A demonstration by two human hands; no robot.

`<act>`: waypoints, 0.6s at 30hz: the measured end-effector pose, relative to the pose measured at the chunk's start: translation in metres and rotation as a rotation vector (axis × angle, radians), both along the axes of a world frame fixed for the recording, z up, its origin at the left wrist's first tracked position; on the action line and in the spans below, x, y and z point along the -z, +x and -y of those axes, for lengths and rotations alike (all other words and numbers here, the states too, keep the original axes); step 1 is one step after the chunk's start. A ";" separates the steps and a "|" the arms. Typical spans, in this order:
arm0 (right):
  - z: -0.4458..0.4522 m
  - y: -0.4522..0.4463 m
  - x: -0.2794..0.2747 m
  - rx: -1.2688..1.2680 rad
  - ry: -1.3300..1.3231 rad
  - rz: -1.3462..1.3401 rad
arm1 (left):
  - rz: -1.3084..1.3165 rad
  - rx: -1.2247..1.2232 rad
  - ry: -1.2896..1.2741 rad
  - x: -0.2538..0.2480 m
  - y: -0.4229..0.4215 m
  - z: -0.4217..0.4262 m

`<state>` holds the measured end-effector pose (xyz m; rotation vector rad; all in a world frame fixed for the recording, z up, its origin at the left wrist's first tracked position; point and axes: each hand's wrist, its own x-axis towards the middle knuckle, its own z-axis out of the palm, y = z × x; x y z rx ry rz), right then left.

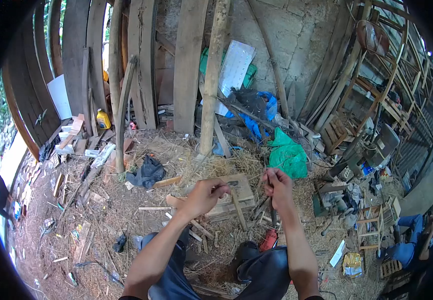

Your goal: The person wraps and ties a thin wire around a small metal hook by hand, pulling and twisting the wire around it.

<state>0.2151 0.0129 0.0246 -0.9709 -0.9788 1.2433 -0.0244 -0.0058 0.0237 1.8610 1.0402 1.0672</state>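
My left hand (pixel 205 196) hovers at the left side of a low wooden block (pixel 246 194), its fingers curled together. Whatever they pinch, if anything, is too small to make out. To the right of the block my right hand (pixel 278 187) is raised, thumb and fingers closed; a thin strand may be in them, but I cannot tell. Between the hands a hammer (pixel 239 211) rests with its head on the block and its wooden handle slanting toward me. A red tool or container (pixel 269 240) lies near my right shoe (pixel 247 253).
Straw and wood scraps litter the ground. A wooden post (pixel 210 100) rises beyond the block. Green sacking (pixel 287 154) and a black plastic bag (pixel 147 171) lie nearby. At right are a wooden chair frame (pixel 369 227) and a seated person (pixel 407 250).
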 end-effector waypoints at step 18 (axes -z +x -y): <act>-0.006 -0.001 0.003 0.056 0.006 0.073 | -0.024 0.029 -0.076 0.005 0.000 -0.004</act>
